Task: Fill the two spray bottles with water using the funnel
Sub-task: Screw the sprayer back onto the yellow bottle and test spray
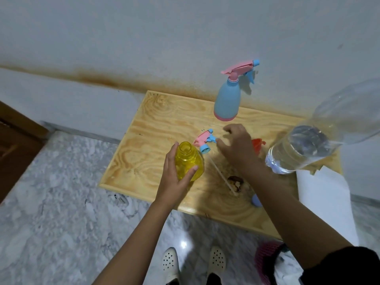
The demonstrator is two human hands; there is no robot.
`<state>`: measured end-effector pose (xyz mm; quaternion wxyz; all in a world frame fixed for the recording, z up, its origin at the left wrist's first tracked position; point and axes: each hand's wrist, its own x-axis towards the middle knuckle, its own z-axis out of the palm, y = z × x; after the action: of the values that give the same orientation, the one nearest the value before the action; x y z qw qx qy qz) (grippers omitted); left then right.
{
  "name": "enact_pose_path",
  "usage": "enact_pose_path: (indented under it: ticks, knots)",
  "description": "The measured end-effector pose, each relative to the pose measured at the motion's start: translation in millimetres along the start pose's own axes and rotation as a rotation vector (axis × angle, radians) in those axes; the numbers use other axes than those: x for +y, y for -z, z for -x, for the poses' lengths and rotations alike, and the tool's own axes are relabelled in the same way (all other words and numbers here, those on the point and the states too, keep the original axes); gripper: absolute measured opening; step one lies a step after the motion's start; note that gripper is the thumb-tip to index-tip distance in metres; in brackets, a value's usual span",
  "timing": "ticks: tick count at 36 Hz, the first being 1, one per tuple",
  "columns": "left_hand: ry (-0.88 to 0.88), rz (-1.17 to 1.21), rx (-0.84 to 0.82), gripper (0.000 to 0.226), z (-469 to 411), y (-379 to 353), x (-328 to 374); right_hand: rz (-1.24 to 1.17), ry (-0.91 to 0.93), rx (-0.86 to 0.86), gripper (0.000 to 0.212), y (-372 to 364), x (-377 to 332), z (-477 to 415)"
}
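My left hand (174, 177) grips the yellow spray bottle (188, 161), which stands uncapped on the wooden table (148, 140). Its pink and blue spray head (204, 140) lies on the table just behind it, the dip tube (223, 175) trailing toward me. My right hand (236, 147) hovers over the table beside that spray head, fingers spread and holding nothing. A red funnel (258, 146) lies partly hidden behind my right hand. The blue spray bottle (228, 101) stands capped near the wall.
A large clear water bottle (308, 147), partly filled, stands at the right of the table. A white paper towel roll (324, 202) lies at the table's right edge. A small blue object (256, 200) and a brown scrap (236, 183) sit near the front. Marble floor lies below.
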<state>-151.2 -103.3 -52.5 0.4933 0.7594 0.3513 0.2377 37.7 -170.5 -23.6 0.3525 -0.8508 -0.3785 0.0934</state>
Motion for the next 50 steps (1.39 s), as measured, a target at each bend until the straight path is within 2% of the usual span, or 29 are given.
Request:
enact_pose_path:
  ticks: [3, 10, 13, 19, 23, 29, 35, 37, 42, 46, 50]
  knots:
    - [-0.007, -0.007, -0.005, 0.074, -0.8, 0.1, 0.0, -0.031, -0.007, -0.082, 0.020, -27.9, -4.2, -4.3]
    - [-0.042, 0.003, -0.023, 0.091, -2.7, 1.3, -6.2, 0.067, -0.198, -0.253, 0.045, -68.0, -2.2, -12.6]
    - [-0.060, -0.045, -0.017, 0.102, -4.5, 1.9, -6.5, 0.062, -0.233, -0.249, 0.042, -71.9, -3.2, -15.4]
    - [-0.085, -0.061, -0.059, 0.107, -8.5, 3.9, -15.7, 0.049, -0.261, -0.254, 0.032, -71.7, -5.1, -14.5]
    - [-0.102, -0.055, -0.121, 0.104, -12.2, 5.8, -18.5, -0.020, -0.271, -0.165, 0.026, -59.2, -12.2, -10.8]
    - [-0.082, -0.060, -0.174, 0.102, -17.6, 16.8, -7.1, -0.200, -0.246, 0.072, 0.027, -29.8, -35.3, -12.6]
    - [-0.094, -0.098, -0.221, 0.101, -17.2, 30.3, 4.5, -0.544, -0.159, 0.311, 0.019, 8.5, -77.7, -12.7]
    - [-0.099, -0.147, -0.233, 0.101, -16.8, 35.4, 6.0, -0.667, -0.136, 0.361, 0.010, 21.3, -94.1, -14.3]
    - [-0.115, -0.196, -0.274, 0.101, -13.0, 50.1, 3.5, -0.821, -0.044, 0.500, 0.007, 49.4, -134.1, -15.9]
    - [-0.115, -0.200, -0.323, 0.099, -7.8, 59.9, 4.0, -0.873, 0.024, 0.563, 0.008, 60.6, -155.4, -15.1]
    - [-0.114, -0.212, -0.341, 0.099, -2.4, 66.5, 6.1, -0.844, 0.039, 0.556, 0.016, 55.7, -164.1, -11.3]
